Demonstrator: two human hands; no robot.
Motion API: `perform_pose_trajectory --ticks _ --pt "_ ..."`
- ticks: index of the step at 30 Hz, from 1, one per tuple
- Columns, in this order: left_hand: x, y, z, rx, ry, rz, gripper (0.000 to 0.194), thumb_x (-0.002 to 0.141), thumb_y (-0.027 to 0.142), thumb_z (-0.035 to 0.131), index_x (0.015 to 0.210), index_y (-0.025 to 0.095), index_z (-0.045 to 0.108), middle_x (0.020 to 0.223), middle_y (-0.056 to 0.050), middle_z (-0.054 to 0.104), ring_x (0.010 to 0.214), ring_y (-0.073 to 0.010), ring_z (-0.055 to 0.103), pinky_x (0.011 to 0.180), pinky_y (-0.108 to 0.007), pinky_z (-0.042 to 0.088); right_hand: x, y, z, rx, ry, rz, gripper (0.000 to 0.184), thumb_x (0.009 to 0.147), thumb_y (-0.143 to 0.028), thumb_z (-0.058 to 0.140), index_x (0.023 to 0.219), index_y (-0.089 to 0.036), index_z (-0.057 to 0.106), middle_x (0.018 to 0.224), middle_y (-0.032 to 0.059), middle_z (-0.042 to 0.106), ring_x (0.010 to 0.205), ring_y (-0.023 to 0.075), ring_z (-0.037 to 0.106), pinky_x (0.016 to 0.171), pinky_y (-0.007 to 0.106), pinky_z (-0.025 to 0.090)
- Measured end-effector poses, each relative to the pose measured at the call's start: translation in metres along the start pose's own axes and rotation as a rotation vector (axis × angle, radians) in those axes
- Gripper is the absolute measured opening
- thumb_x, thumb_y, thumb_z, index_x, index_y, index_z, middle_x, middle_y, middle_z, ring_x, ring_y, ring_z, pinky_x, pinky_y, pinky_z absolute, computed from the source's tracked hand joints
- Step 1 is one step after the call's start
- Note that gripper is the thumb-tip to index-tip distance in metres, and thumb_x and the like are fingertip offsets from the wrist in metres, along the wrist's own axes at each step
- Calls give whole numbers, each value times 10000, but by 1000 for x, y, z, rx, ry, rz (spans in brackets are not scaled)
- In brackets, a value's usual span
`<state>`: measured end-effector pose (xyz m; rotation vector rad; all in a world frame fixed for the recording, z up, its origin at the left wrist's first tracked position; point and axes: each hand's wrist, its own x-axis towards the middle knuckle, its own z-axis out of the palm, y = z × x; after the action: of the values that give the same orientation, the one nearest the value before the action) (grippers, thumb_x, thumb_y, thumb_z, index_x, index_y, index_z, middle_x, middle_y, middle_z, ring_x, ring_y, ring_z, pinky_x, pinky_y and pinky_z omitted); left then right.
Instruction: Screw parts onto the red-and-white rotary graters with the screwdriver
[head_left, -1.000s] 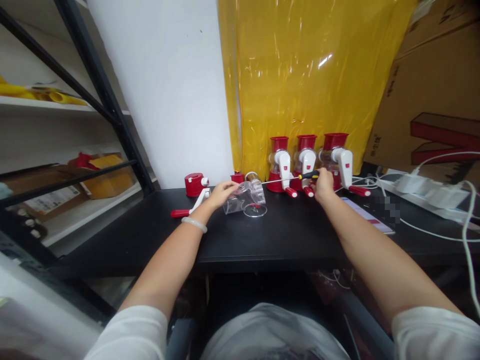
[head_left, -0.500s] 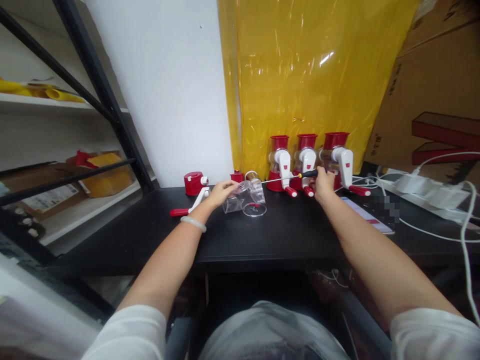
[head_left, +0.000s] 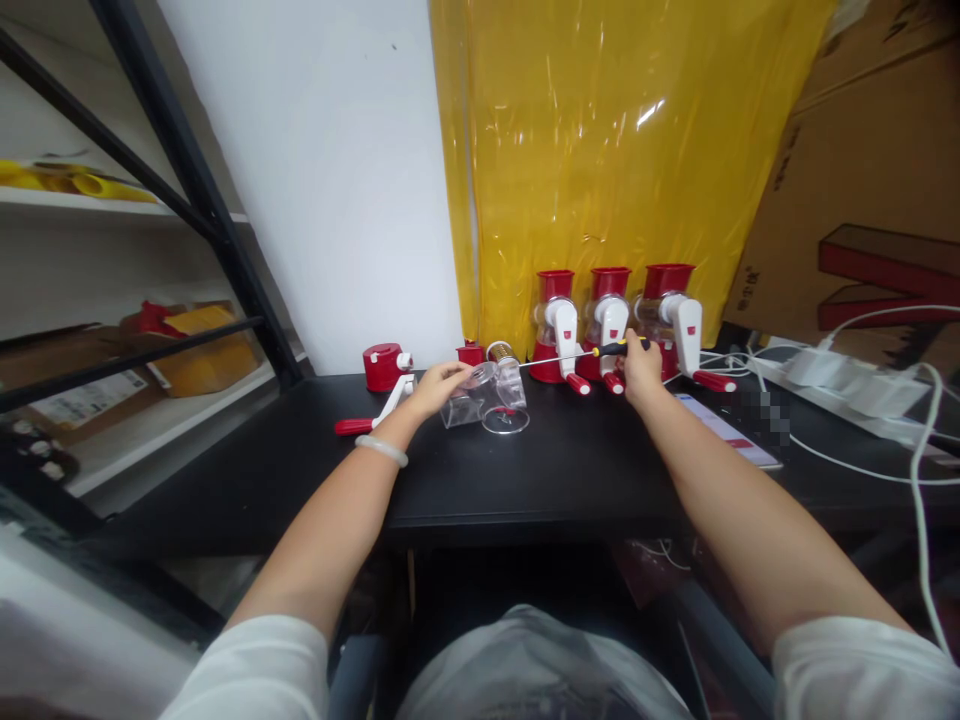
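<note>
My left hand rests curled on a clear plastic housing that lies on its side on the black table. My right hand grips a screwdriver by its black and yellow handle, with the thin shaft pointing left toward the top of the clear housing. A white bracelet sits on my left wrist. Just behind my right hand stand three assembled red and white hand-crank grinders in a row.
A red cap and a white crank with a red grip lie left of the housing. A small red part stands behind it. A power strip with white cables lies at the right, with yellow film, cardboard boxes and metal shelving around.
Both hands keep their hold. The view has shifted slightly, and the screwdriver has stayed pointed at the housing.
</note>
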<state>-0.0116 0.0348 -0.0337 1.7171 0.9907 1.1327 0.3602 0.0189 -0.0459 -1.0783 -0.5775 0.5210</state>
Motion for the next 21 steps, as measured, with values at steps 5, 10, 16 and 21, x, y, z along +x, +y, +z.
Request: perform_pose_trajectory --ticks 5,10,16,21 --pt "0 0 0 -2 1 -10 421 732 543 917 883 172 787 864 -85 816 875 -266 785 702 -304 551 -7 -10 4 -20 19 104 216 1032 -223 553 822 -232 507 591 -41 529 483 111 507 415 182 380" --pt "1 0 0 -1 0 0 440 706 563 918 859 176 774 847 -81 812 860 -263 778 688 -296 529 -3 -11 5 10 -8 154 156 1020 -172 454 888 -237 503 627 -44 545 480 118 523 420 196 404" --pt "-1 2 -1 46 -14 14 477 716 614 898 883 183 777 852 -75 799 872 -274 768 701 -312 530 2 -2 0 -97 48 4 241 1039 -438 625 938 -248 518 657 -61 521 498 125 503 449 222 431" --pt "-1 1 0 28 -9 34 451 732 595 906 856 182 772 849 -73 798 878 -270 775 707 -310 544 1 -3 2 -1 13 63 144 1002 -252 566 880 -248 488 619 -66 501 472 111 479 424 192 393"
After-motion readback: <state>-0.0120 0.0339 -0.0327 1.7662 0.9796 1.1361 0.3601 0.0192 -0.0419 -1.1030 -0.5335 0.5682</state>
